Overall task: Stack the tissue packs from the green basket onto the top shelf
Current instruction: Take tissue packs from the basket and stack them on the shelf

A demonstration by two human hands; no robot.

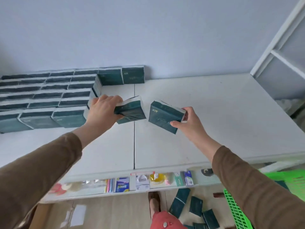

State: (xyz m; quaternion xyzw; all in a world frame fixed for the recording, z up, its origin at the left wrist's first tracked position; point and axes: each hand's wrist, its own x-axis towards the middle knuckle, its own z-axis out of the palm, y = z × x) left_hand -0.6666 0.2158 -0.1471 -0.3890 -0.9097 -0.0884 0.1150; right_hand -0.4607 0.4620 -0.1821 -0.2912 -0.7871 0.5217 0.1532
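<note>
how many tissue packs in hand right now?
2. One dark green tissue pack is gripped by the left hand; another dark green pack is gripped by the right hand, both above the white top shelf.

The top shelf (206,116) has lots of bare white room on its right side and along its front. The left back part is blocked by rows of stacked tissue packs (46,96), and two more packs (122,76) stand against the wall. A white rack (280,60) blocks the far right corner.
</note>
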